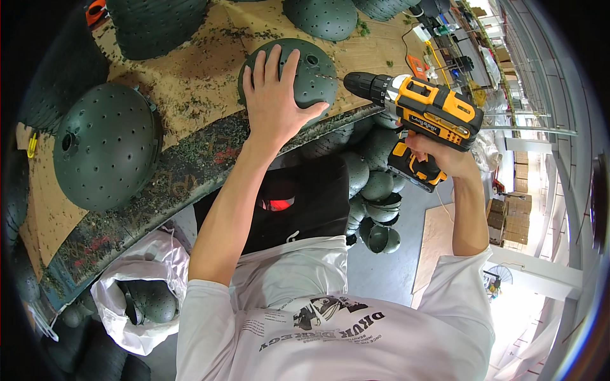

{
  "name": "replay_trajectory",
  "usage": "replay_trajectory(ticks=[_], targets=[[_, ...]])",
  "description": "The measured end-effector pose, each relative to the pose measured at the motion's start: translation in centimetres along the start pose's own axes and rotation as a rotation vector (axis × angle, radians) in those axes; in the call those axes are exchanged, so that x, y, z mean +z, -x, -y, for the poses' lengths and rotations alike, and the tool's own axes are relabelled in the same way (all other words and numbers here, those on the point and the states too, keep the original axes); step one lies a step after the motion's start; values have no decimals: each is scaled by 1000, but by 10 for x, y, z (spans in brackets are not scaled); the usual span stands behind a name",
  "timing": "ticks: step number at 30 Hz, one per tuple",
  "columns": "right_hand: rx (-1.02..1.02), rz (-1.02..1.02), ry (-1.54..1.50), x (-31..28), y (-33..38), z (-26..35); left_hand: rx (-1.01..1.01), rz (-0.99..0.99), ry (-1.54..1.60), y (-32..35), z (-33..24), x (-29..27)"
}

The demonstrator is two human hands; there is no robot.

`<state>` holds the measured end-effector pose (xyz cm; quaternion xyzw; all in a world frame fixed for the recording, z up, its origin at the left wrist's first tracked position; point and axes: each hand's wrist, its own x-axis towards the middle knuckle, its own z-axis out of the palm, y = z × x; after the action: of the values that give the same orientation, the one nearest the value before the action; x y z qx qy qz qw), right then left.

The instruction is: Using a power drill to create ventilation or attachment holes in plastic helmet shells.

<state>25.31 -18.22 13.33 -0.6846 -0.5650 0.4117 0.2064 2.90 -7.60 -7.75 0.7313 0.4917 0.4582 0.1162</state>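
Note:
A dark green plastic half-sphere (pixel 314 86), dotted with small holes and with a larger hole near its top, lies dome-up on the workbench. My left hand (pixel 273 95) rests on it with fingers spread, thumb toward its right side. My right hand (pixel 438 154) is wrapped round the handle of a yellow and black cordless drill (pixel 438 111), held level to the right of the dome. Its thin bit points left and reaches the dome's right side; whether the tip is inside the plastic I cannot tell.
A larger holed dome (pixel 105 146) sits at the left, with stacked shells (pixel 155 25) behind. Green shavings litter the cardboard-covered bench (pixel 190 108). Below its edge are piled half-spheres (pixel 378 184) and a white sack (pixel 143 263) holding more shells. An orange tool (pixel 417 66) lies at the far right.

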Motion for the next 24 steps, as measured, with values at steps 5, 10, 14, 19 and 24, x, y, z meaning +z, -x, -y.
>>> replay_trajectory(ticks=[5,10,14,19,24], targets=[[83,10,39,-5,-3,5,6,-8,-11,1,0,-1],[97,28,150,-11,-5,17,10,-5,1,2,-1,1],[105,107,219,-16,-17,51,21,-14,-6,2,2,1],[74,125,421,-10,-26,94,36,-26,-21,0,2,2],[118,39,781,0,-46,82,88,-29,-41,-1,-3,5]])
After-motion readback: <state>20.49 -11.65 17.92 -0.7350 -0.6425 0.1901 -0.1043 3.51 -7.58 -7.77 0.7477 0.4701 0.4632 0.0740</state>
